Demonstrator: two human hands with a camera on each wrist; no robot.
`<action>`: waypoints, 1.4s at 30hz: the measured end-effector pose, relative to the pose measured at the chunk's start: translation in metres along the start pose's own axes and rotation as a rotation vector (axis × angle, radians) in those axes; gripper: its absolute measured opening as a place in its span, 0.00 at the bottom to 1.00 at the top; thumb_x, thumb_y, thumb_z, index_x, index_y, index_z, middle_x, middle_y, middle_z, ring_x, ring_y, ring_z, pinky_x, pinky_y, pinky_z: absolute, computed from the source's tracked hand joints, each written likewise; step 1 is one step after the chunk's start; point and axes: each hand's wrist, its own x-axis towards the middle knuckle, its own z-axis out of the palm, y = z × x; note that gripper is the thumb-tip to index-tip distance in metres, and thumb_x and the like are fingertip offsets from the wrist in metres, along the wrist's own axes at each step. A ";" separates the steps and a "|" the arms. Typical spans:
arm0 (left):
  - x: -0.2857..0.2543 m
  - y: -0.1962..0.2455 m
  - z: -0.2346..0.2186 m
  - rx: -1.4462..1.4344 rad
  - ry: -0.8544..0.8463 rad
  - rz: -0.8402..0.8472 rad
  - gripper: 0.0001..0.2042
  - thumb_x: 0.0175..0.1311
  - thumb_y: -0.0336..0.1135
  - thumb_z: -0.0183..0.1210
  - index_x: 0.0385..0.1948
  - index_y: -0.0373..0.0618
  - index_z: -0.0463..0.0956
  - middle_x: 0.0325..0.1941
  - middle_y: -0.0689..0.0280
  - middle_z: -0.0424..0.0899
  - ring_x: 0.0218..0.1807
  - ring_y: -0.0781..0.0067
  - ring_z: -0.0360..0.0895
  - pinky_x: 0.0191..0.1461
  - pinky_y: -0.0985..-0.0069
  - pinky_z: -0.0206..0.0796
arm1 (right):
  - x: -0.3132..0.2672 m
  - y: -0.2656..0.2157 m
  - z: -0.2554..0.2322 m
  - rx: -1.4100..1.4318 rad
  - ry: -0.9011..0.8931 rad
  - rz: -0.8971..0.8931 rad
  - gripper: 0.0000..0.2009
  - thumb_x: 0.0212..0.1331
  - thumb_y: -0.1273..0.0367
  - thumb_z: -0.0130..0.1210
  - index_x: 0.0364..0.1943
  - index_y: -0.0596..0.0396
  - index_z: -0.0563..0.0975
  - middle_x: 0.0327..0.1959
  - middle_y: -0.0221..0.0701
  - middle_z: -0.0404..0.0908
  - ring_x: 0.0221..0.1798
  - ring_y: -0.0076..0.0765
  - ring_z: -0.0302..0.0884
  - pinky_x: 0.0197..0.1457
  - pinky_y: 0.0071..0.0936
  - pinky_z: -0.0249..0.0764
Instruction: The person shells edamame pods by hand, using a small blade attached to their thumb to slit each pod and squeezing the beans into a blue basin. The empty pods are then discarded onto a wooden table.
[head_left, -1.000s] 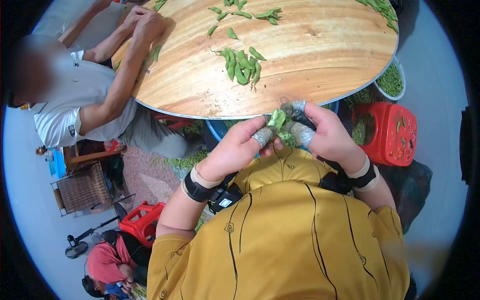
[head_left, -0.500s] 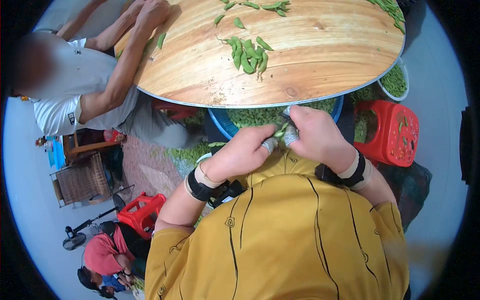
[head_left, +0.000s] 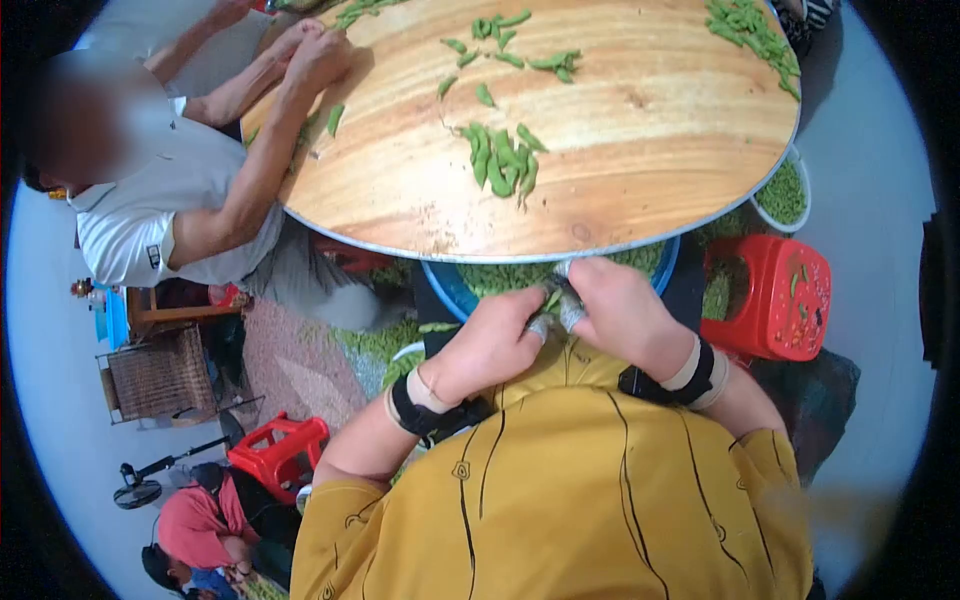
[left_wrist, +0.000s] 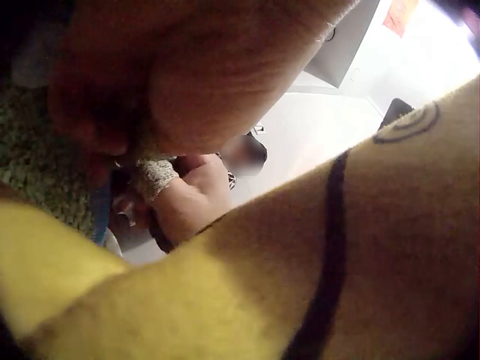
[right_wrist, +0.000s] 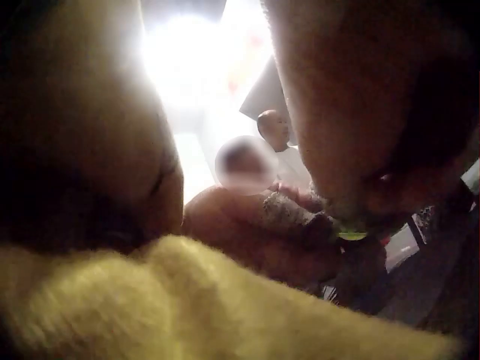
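Note:
Just below the table's front edge, my left hand (head_left: 485, 345) and right hand (head_left: 630, 315) meet, wrapped fingertips together. Between them they pinch a green edamame pod (head_left: 554, 298), mostly hidden by the fingers. A bit of the pod (right_wrist: 351, 235) shows bright green in the right wrist view. Grey-white tape covers several fingertips. Under both hands sits a blue basin (head_left: 447, 291) holding many shelled green beans (head_left: 500, 278). In the left wrist view, my left hand (left_wrist: 202, 75) looms dark across the top, with the beans (left_wrist: 45, 150) at the left.
On the wooden table (head_left: 640, 160) lie a small heap of pods (head_left: 500, 160), scattered pods and a larger pile (head_left: 750, 40). Another person's arms (head_left: 260, 150) rest at its left. A red stool (head_left: 780, 295) and a white tub of beans (head_left: 783, 195) stand at the right.
A second ago the hands held an opened pod higher, overlapping the table edge; now they are lower, over the basin, with a pod pinched between the fingertips. The head view has shifted slightly.

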 end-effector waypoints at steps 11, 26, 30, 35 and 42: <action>-0.001 -0.007 -0.010 -0.158 -0.042 -0.148 0.07 0.62 0.29 0.52 0.37 0.36 0.75 0.26 0.58 0.77 0.29 0.77 0.69 0.35 0.74 0.66 | -0.002 0.007 -0.011 0.159 -0.042 -0.058 0.14 0.45 0.72 0.59 0.39 0.58 0.74 0.29 0.43 0.73 0.35 0.54 0.73 0.37 0.40 0.72; -0.004 -0.004 -0.016 -0.010 0.167 -0.052 0.07 0.58 0.30 0.55 0.26 0.35 0.74 0.17 0.56 0.71 0.19 0.71 0.67 0.25 0.72 0.62 | 0.001 -0.013 -0.019 0.077 0.222 -0.073 0.09 0.44 0.74 0.56 0.32 0.61 0.72 0.28 0.44 0.71 0.34 0.56 0.72 0.35 0.42 0.69; -0.004 0.003 -0.016 0.026 0.169 0.128 0.06 0.56 0.29 0.55 0.24 0.36 0.72 0.17 0.54 0.68 0.19 0.60 0.67 0.25 0.70 0.61 | 0.002 -0.009 -0.017 0.220 0.121 -0.071 0.08 0.44 0.74 0.56 0.29 0.60 0.73 0.26 0.44 0.71 0.31 0.53 0.72 0.33 0.37 0.69; -0.006 0.011 -0.026 -0.141 -0.114 0.224 0.05 0.54 0.29 0.54 0.24 0.39 0.70 0.22 0.49 0.72 0.27 0.44 0.71 0.28 0.63 0.64 | 0.004 -0.018 -0.043 0.821 -0.411 0.461 0.08 0.44 0.72 0.57 0.27 0.61 0.73 0.23 0.46 0.73 0.27 0.53 0.72 0.31 0.36 0.69; -0.008 -0.003 -0.025 0.072 -0.095 0.234 0.04 0.49 0.28 0.54 0.24 0.38 0.69 0.22 0.50 0.72 0.29 0.44 0.72 0.30 0.59 0.64 | 0.003 -0.007 -0.020 0.185 -0.177 0.049 0.09 0.45 0.69 0.58 0.27 0.59 0.73 0.24 0.47 0.75 0.30 0.55 0.74 0.34 0.39 0.72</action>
